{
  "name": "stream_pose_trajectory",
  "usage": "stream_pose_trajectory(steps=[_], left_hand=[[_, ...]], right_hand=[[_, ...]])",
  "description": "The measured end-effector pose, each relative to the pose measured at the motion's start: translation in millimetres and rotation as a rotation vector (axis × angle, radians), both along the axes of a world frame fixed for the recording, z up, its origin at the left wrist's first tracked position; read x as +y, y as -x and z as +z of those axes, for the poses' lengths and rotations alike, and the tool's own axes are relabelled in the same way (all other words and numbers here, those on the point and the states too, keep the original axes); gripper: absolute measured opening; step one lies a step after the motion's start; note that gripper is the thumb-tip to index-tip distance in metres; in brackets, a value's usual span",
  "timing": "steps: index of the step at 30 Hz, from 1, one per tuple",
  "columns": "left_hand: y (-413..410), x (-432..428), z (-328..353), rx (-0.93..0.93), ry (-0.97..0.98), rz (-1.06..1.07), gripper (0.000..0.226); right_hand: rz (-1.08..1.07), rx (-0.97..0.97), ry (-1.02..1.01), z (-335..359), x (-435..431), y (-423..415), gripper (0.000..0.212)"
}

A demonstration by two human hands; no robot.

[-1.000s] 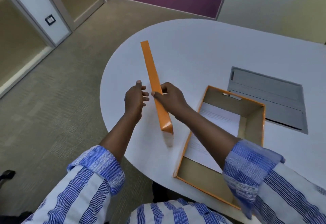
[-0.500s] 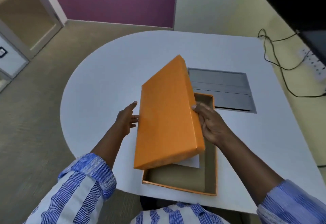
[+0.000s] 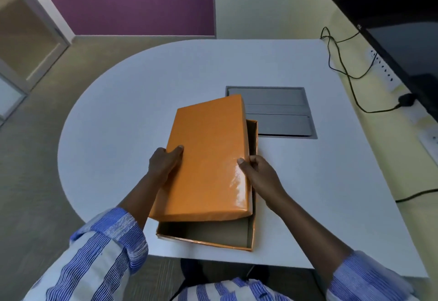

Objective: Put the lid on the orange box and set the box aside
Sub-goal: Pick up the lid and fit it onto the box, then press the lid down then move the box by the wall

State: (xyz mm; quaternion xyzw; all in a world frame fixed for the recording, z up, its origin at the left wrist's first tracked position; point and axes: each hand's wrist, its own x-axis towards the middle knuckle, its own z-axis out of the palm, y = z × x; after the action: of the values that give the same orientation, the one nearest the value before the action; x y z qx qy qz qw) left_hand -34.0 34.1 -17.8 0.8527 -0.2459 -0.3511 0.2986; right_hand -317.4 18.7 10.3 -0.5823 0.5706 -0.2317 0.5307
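An orange lid (image 3: 208,156) hovers flat side up over the orange box (image 3: 251,239), which rests on the white table (image 3: 123,120) near its front edge. The lid is shifted left and away, so the box's near end and right wall stay uncovered, showing a brown inside. My left hand (image 3: 163,163) grips the lid's left edge with the thumb on top. My right hand (image 3: 260,172) grips the lid's right edge with the thumb on top.
A grey cable hatch (image 3: 279,111) is set flush into the table just beyond the box. A black screen (image 3: 391,16) hangs at the right, with black cables (image 3: 343,68) and a socket strip (image 3: 384,68) beside the table's right edge.
The lid went from standing on edge at the left to lying nearly flat over the box. My left hand has taken hold of its left edge. The view swung right.
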Motion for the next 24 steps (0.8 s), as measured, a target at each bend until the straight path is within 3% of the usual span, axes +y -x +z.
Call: stream_pose_trajectory(steps=[4, 9, 14, 20, 24], left_hand=[[20.5, 0.9, 1.6, -0.14, 0.016, -0.073, 0.055], [32.4, 1.4, -0.6, -0.196, 0.043, -0.171, 0.068], [28.5, 0.0, 0.6, -0.258, 0.054, -0.291, 0.067], [15.8, 7.0, -0.8, -0.207, 0.058, -0.375, 0.073], [6.4, 16.7, -4.2, -0.094, -0.05, -0.38, 0.081]], right_hand=[[-0.045, 0.175, 0.166, -15.5, 4.0, 10.9, 0.039], [-0.052, 0.181, 0.017, -30.7, 18.0, 19.9, 0.058], [-0.135, 0.102, -0.092, -37.0, 33.9, 11.4, 0.046], [-0.192, 0.13, -0.156, -36.0, 39.7, 4.9, 0.06], [-0.219, 0.197, -0.267, -29.6, 42.3, 9.4, 0.079]])
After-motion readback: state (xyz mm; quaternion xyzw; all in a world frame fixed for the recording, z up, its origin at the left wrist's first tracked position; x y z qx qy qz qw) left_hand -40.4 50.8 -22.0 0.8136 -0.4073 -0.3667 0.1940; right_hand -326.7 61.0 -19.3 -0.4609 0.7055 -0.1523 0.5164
